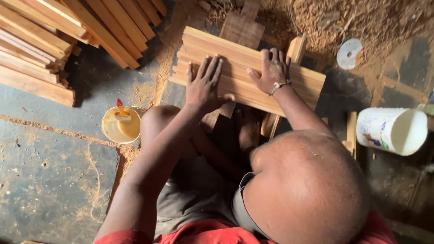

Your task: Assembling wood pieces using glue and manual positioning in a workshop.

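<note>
- Left hand (204,83) lies flat, fingers spread, pressing the near-left part of the row of wooden slats (246,68); it grips nothing.
- Right hand (270,68) likewise open, palm down further right.
- Slats lie directly beneath both palms, on the floor ahead of the knees.
- Judgement: even downward pressure should keep edges flush.
- Yellow glue tub (121,124) stands left, apart.
</note>
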